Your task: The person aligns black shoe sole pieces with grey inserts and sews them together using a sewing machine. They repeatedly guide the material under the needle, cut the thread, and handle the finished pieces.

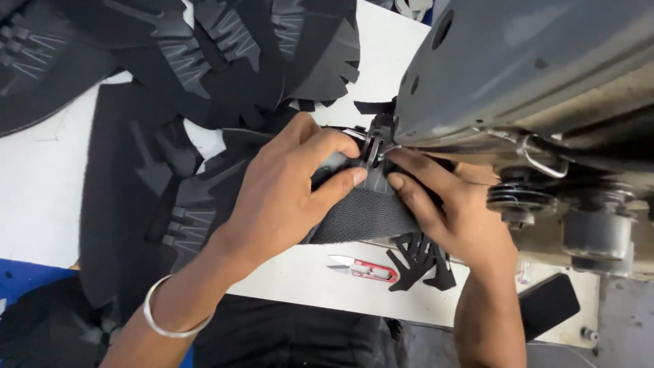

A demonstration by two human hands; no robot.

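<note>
My left hand [286,187], with a silver bangle [167,326] on its wrist, presses on a black knitted fabric piece [364,215] and pinches it just left of the presser foot [373,146]. On the other side, my right hand [449,204] holds the same piece down, its fingers reaching to the foot. The fabric lies folded under both hands on the white table [41,184]. The needle itself is hidden behind the foot and my fingers.
The grey sewing machine head [538,75] fills the upper right, with tension discs [521,197] below it. Several black cut shoe-upper pieces [204,61] are piled at the back left. Red-handled thread snips [364,269] lie near the table's front edge.
</note>
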